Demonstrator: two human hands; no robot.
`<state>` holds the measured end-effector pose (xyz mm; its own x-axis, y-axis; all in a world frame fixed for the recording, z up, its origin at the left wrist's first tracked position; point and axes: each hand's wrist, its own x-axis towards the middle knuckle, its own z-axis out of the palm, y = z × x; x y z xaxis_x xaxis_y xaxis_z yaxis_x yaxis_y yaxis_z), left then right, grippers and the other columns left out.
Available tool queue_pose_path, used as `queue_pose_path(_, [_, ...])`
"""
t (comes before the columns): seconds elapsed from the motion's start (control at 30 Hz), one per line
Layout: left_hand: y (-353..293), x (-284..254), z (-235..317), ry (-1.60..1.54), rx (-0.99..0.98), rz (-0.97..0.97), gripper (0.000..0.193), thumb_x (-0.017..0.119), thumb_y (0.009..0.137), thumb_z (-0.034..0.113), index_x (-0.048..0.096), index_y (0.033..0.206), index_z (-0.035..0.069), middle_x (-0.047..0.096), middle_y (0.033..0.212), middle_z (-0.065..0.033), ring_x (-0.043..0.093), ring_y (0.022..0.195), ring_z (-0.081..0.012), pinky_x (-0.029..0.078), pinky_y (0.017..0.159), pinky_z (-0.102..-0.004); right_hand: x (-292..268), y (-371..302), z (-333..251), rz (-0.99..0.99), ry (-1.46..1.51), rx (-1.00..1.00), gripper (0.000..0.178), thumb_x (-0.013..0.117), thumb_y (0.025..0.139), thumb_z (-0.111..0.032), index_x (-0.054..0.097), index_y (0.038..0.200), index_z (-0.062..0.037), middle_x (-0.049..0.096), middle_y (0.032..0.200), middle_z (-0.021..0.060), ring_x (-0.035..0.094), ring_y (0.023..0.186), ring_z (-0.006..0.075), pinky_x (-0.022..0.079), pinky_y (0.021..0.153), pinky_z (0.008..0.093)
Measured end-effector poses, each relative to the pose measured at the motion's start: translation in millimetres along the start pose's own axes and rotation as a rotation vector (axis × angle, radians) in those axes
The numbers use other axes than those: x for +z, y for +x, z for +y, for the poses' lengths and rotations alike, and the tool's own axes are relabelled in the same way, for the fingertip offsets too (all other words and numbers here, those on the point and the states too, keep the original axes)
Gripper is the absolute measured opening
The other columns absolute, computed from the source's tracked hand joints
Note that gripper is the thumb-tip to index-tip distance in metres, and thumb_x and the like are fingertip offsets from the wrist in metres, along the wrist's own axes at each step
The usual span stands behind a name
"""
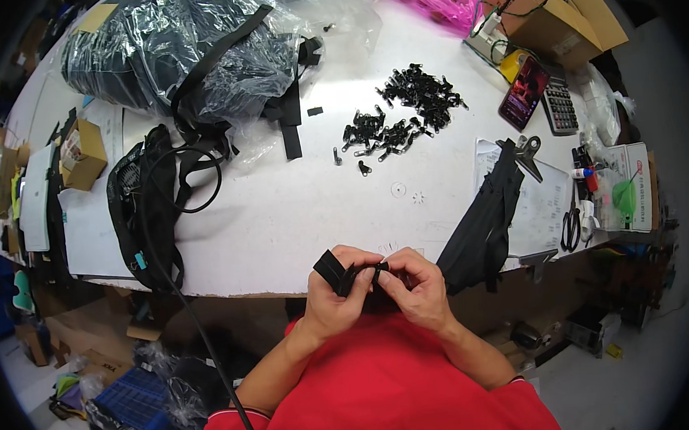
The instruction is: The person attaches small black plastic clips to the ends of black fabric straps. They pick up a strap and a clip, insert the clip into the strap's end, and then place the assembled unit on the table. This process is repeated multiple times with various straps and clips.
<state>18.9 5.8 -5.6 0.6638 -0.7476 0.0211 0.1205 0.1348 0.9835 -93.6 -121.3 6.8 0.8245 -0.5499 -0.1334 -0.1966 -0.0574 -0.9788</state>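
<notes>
My left hand is closed around a folded black fabric strip, whose end sticks up past the fingers. My right hand meets it at the table's near edge, thumb and fingertips pinching a small black piece against the strip. That piece resembles a zipper slider, but the fingers partly cover it. Farther up the table lies a loose heap of black zipper sliders, with a smaller group beside it. To the right, a bundle of black strips hangs over the near edge.
A plastic-wrapped dark bundle fills the back left. Nearer stands a black mesh bag, with a black cable running down past my left arm. A large metal clip, phone, calculator and open carton occupy the right.
</notes>
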Motion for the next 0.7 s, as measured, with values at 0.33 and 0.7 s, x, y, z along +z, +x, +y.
queue_pose_path(0.33, [1.7, -2.4, 5.2, 0.001, -0.031, 0.006, 0.016, 0.059, 0.094, -0.006, 0.067, 0.108, -0.002, 0.060, 0.101, -0.0093, 0.058, 0.070, -0.0086, 0.048, 0.062, -0.0220, 9.9, 2.7, 9.0, 0.044, 0.098, -0.036, 0.007, 0.072, 0.087, -0.004, 0.065, 0.087, -0.0026, 0.056, 0.077, -0.0031, 0.045, 0.063, 0.0024, 0.036, 0.055, 0.0213])
queue_pose_path(0.7, [3.6, -11.0, 2.8, 0.297, 0.216, -0.042, 0.019, 0.062, 0.087, -0.009, 0.066, 0.104, -0.001, 0.063, 0.097, -0.0102, 0.064, 0.081, -0.0176, 0.051, 0.067, -0.0279, 4.8, 3.8, -1.8, -0.006, 0.074, 0.019, 0.006, 0.075, 0.088, -0.007, 0.070, 0.089, -0.0041, 0.063, 0.081, 0.0025, 0.052, 0.063, 0.0074, 0.041, 0.057, 0.0225])
